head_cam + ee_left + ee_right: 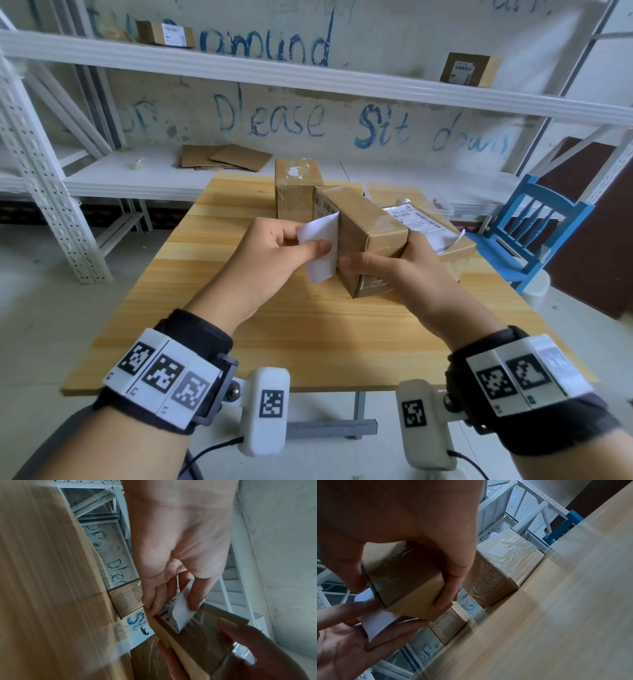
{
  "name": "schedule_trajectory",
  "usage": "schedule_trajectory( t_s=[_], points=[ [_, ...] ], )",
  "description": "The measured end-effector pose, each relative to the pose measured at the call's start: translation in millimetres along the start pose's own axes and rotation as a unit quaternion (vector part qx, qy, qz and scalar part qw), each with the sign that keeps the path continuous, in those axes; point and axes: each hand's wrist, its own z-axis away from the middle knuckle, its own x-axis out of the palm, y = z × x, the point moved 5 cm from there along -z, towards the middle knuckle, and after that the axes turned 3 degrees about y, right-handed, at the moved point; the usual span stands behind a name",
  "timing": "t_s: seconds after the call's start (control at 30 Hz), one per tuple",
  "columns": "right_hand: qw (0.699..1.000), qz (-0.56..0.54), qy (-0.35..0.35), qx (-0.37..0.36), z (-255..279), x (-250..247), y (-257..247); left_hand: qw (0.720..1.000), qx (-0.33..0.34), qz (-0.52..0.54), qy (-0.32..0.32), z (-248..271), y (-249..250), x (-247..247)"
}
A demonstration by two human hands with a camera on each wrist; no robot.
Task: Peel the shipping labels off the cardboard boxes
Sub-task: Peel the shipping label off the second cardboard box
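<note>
A small cardboard box (368, 233) is held above the wooden table (274, 329), gripped by my right hand (387, 270) with the thumb on the near face and fingers round the far side. My left hand (291, 246) pinches a white shipping label (322, 246) that is half peeled from the box's left face, its blank back showing. In the left wrist view the label (181, 609) curls away from the box (197, 639), its printed part still stuck. The right wrist view shows the box (406, 582) in my right hand (450, 588) and the label (375, 623).
Two more boxes stand on the table: one behind (298, 192) with label scraps on top, one at the right (442, 233) with its label on. A blue chair (534, 222) stands at the right. White shelving (308, 75) behind holds other boxes and flat cardboard (222, 157).
</note>
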Motion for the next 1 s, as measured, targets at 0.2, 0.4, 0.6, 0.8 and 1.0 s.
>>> schedule_trajectory(
  t_s=[0.2,0.4,0.6,0.8,1.0],
  points=[
    [1.000,0.003,0.004,-0.005,0.2,-1.2,-1.6,1.000,0.001,0.020,-0.004,-0.8,0.8,1.3],
    [1.000,-0.025,0.008,0.004,3.5,-4.0,-0.4,0.999,0.007,0.046,0.003,-2.5,-0.9,4.5],
    [0.999,-0.039,0.009,-0.004,4.0,-4.5,-2.8,0.998,0.036,0.027,0.040,-6.4,-1.5,0.4],
    [0.999,-0.037,0.010,0.000,3.9,-5.8,-1.6,0.999,0.019,-0.022,0.036,-11.5,-9.2,1.8],
    [0.999,-0.039,0.000,0.005,5.4,-6.4,-3.1,1.000,0.011,0.006,0.014,-6.4,-2.1,9.3]
  ],
)
